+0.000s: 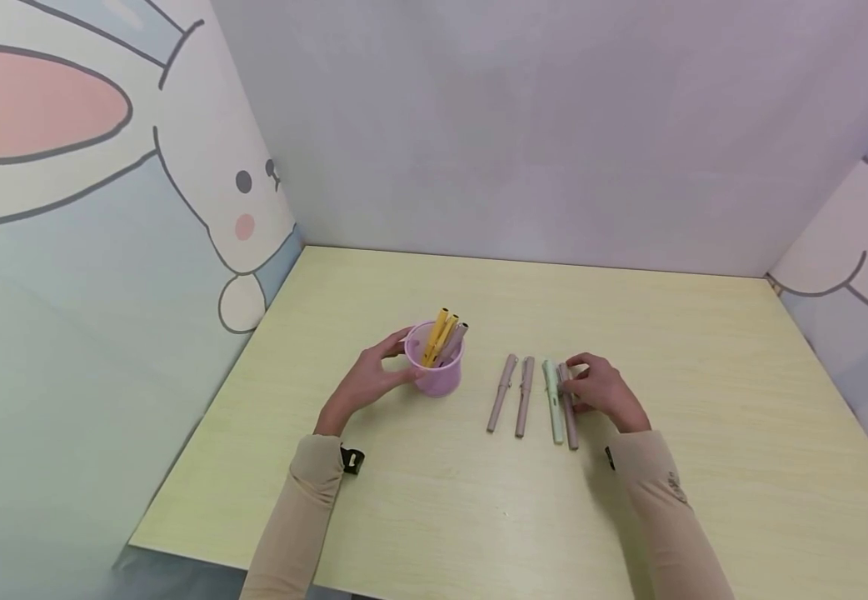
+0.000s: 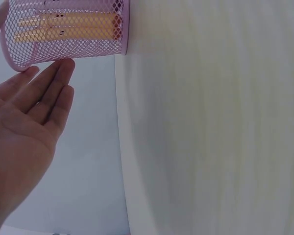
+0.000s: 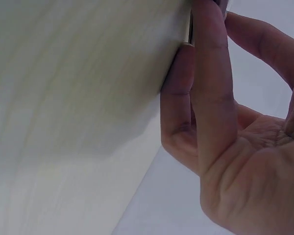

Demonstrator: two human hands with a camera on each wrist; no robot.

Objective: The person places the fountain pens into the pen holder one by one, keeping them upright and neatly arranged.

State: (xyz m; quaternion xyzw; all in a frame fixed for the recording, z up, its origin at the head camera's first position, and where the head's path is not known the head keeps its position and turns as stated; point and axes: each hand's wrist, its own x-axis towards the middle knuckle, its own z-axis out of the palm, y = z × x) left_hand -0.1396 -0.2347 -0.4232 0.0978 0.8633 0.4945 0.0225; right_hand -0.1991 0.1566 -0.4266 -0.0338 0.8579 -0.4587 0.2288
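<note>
A pink mesh pen holder point(image 1: 440, 382) stands upright on the table, with two yellow pens point(image 1: 434, 337) and a mauve pen point(image 1: 455, 342) leaning inside. My left hand point(image 1: 370, 379) holds it from the left, thumb at the near side and fingers at the far side. In the left wrist view, the fingertips point(image 2: 63, 66) touch the mesh. To the right, my right hand point(image 1: 601, 388) pinches the upper part of a mauve-brown pen point(image 1: 571, 421) that lies close beside a mint green pen point(image 1: 556, 408). In the right wrist view, only a bit of the held pen shows between the fingers.
Two more mauve pens, a left one point(image 1: 501, 396) and a right one point(image 1: 525, 400), lie side by side between the holder and the green pen. The pale wooden table point(image 1: 419, 525) meets a plain back wall point(image 1: 539, 150) and a cartoon-printed side wall point(image 1: 52, 333).
</note>
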